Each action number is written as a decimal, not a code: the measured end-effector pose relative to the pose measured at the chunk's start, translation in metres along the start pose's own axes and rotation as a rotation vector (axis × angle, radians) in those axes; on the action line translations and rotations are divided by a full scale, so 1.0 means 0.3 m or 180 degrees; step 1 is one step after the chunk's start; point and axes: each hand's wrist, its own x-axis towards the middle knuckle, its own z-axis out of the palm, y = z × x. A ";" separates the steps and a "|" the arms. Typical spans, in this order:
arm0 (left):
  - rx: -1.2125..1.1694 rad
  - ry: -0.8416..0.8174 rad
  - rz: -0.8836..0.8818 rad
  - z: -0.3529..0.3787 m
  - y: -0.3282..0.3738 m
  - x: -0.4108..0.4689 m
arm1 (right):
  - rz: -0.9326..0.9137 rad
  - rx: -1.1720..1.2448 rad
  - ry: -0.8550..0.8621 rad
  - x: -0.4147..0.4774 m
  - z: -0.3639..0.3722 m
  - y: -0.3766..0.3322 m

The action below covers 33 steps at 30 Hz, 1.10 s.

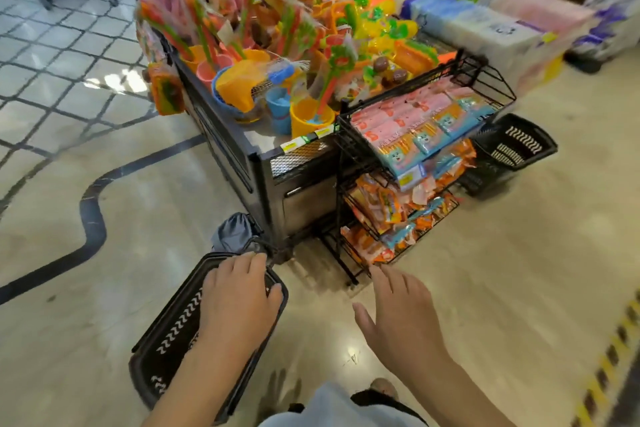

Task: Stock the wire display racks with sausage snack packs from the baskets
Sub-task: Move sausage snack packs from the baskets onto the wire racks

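Sausage snack packs [412, 125] fill every visible tier of the wire rack [340, 149]. Left hand [239, 291] lies on the far rim of the near basket [173, 333], fingers bent; whether it grips cannot be determined. Right hand [398, 319] is open, fingers spread, above the floor just before the rack's bottom tier.

Black basket [180, 333], rim gripped by left fingers [254, 262]. Wire rack [341, 163] just beyond right fingertips [382, 276]: pink/blue packs [408, 125] top tier, orange packs [379, 206] lower tiers. 2nd basket [517, 146] far behind rack.
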 end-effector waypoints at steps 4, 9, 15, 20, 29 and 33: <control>0.0086 -0.0132 0.0297 0.044 0.258 0.037 | 0.0303 0.0046 0.0180 -0.005 -0.002 0.259; 0.0066 -0.0144 0.0575 0.091 0.622 0.073 | 0.0563 0.0047 0.0385 0.010 -0.017 0.627; 0.0035 -0.0067 0.0637 0.116 0.944 0.149 | 0.0747 0.0035 0.0309 0.031 -0.031 0.955; 0.0108 -0.0150 0.0667 0.120 1.090 0.280 | 0.0807 0.0133 0.0360 0.111 0.008 1.119; 0.0146 0.0000 0.0674 0.087 1.305 0.718 | 0.0813 -0.0033 0.0239 0.444 0.036 1.305; -0.0058 0.0035 0.0648 0.060 1.378 0.925 | 0.0787 -0.0169 0.0251 0.660 -0.003 1.401</control>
